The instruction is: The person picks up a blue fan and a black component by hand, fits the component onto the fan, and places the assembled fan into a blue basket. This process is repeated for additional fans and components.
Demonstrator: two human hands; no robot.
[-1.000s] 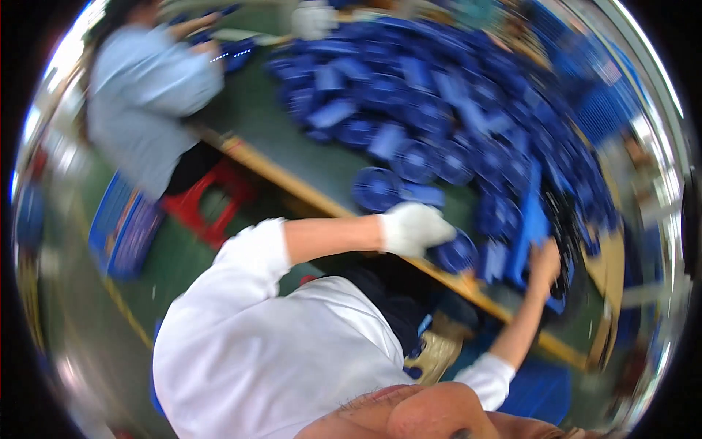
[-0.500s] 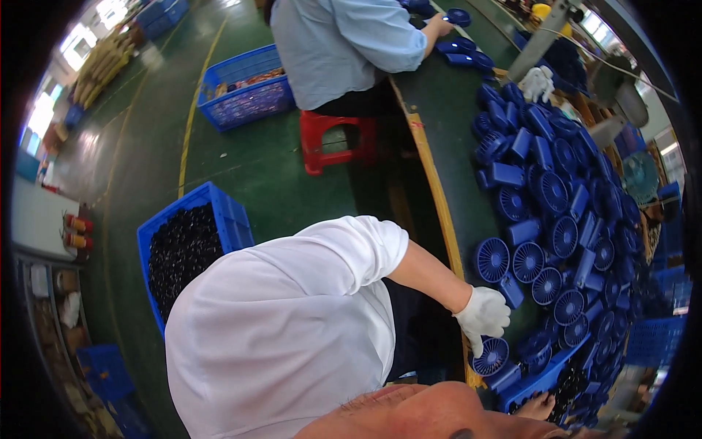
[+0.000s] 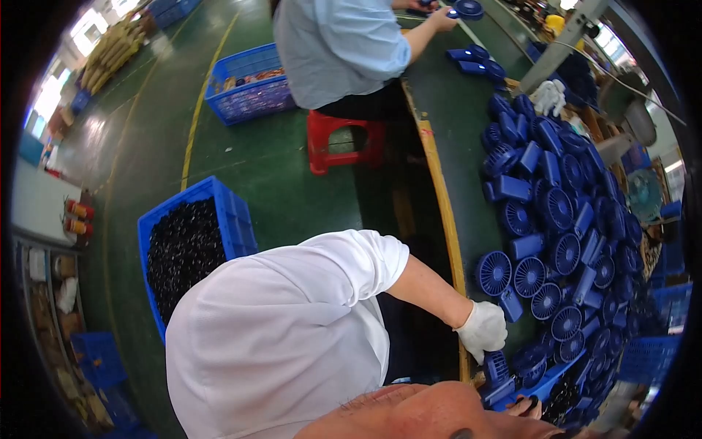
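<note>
My left hand (image 3: 482,328), in a white glove, is closed on a blue handheld fan (image 3: 497,368) by the table's wooden edge; the fan stands tilted, its round grille turned partly side-on. Close by, my bare right hand (image 3: 523,407) has its fingers bent around a small black part (image 3: 533,402). That hand is at a blue tray (image 3: 542,385) with many loose black parts (image 3: 561,399) in it. Much of the right hand is cut off from sight at the bottom. Several more blue fans (image 3: 528,278) lie just beyond the left hand.
A large heap of blue fans (image 3: 559,208) covers the right of the green table (image 3: 457,161). Across from me a person in a light blue shirt (image 3: 336,51) handles fans. A blue crate of black parts (image 3: 235,219) and a red stool (image 3: 319,143) stand on the floor.
The fan at my left hand has tipped from grille facing up to partly side-on, and the hand has lowered slightly. My right hand has shifted a little left, a black part now showing at its fingers.
</note>
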